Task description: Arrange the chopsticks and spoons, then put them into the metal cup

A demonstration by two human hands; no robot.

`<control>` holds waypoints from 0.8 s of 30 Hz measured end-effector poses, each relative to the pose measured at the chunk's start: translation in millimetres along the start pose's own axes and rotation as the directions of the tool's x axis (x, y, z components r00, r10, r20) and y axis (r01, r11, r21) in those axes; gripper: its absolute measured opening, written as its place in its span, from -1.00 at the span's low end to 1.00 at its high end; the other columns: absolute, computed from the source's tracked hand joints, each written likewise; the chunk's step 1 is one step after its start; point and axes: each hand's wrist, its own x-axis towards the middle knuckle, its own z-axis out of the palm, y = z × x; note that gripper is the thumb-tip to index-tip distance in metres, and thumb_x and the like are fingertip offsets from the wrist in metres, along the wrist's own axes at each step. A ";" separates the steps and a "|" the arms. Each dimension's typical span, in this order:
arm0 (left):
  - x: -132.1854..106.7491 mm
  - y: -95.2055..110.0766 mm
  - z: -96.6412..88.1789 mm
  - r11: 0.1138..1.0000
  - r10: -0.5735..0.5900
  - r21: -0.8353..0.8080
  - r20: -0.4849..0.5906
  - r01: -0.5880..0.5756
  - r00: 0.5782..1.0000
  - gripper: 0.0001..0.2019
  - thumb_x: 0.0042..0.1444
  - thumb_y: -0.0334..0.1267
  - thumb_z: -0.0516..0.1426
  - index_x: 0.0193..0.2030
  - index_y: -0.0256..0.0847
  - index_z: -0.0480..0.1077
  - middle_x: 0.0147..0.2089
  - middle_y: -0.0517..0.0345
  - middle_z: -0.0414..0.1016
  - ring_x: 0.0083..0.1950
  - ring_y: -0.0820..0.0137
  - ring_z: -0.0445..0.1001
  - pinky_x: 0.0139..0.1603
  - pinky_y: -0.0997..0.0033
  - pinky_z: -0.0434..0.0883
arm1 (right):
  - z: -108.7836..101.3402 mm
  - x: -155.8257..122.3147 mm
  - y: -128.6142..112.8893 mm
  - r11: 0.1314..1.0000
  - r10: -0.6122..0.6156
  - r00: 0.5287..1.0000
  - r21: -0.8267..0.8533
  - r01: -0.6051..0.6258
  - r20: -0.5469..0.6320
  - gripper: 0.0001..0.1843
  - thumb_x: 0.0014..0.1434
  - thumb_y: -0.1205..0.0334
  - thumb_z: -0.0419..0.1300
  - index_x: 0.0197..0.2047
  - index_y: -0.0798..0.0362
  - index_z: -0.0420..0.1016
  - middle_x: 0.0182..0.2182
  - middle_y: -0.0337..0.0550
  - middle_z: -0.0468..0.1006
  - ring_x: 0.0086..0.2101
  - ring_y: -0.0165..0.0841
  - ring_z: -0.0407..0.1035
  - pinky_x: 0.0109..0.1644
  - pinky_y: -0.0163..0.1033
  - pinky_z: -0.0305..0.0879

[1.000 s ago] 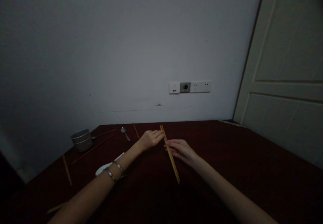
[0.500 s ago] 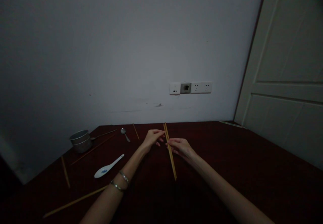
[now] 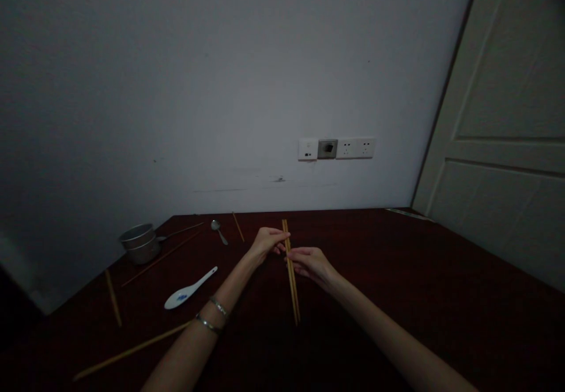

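A pair of yellowish chopsticks lies side by side in my two hands, over the middle of the dark red table. With thumb and fingers my left hand pinches them near their far end. My right hand is closed on them a little lower, from the right side. Their near ends point towards me, free of both hands. To the left of my left forearm rests a white spoon with a blue mark in its bowl.
On the left stand a metal cup and, nearby, a small metal spoon. Single chopsticks lie around: one at the front left, one at the left edge, a reddish one, one at the back. Sockets line the wall.
The chopsticks have shifted slightly left and towards me, and now stand more upright in the view, with their near ends swung left. Both hands stay on them.
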 end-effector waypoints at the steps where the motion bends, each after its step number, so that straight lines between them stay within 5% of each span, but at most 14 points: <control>1: 0.0 -1.1 0.3 1.000 -0.006 0.000 0.002 0.006 1.000 -0.72 -0.16 -0.19 0.25 -0.42 -0.40 0.37 -0.57 0.14 0.42 -0.64 0.56 0.35 -0.71 0.63 0.22 | 0.0 0.2 0.8 1.000 0.009 1.000 -0.005 -0.009 -0.001 -0.73 -0.22 0.26 0.34 -0.38 0.18 0.48 -0.51 -0.16 0.53 -0.60 -0.59 0.32 -0.46 -0.46 0.26; 11: -0.8 -5.1 5.1 0.999 0.005 0.047 -0.010 -0.004 1.000 -0.72 -0.16 -0.19 0.25 -0.45 -0.43 0.40 -0.53 0.08 0.46 -0.66 0.59 0.32 -0.72 0.63 0.19 | 4.1 -2.9 0.4 0.997 0.030 0.998 -0.066 -0.034 -0.050 -0.79 -0.19 0.29 0.30 -0.41 0.19 0.46 -0.54 -0.19 0.50 -0.61 -0.58 0.32 -0.47 -0.44 0.27; 24: -4.4 -14.2 -0.8 0.994 -0.070 0.082 0.015 0.068 0.997 -0.78 -0.15 -0.23 0.24 -0.55 -0.38 0.37 -0.74 0.23 0.31 -0.70 0.56 0.28 -0.71 0.59 0.16 | 7.2 -4.9 6.9 0.985 0.039 0.999 -0.165 -0.044 -0.034 -0.82 -0.12 0.28 0.27 -0.41 0.20 0.42 -0.56 -0.18 0.50 -0.59 -0.52 0.37 -0.46 -0.40 0.35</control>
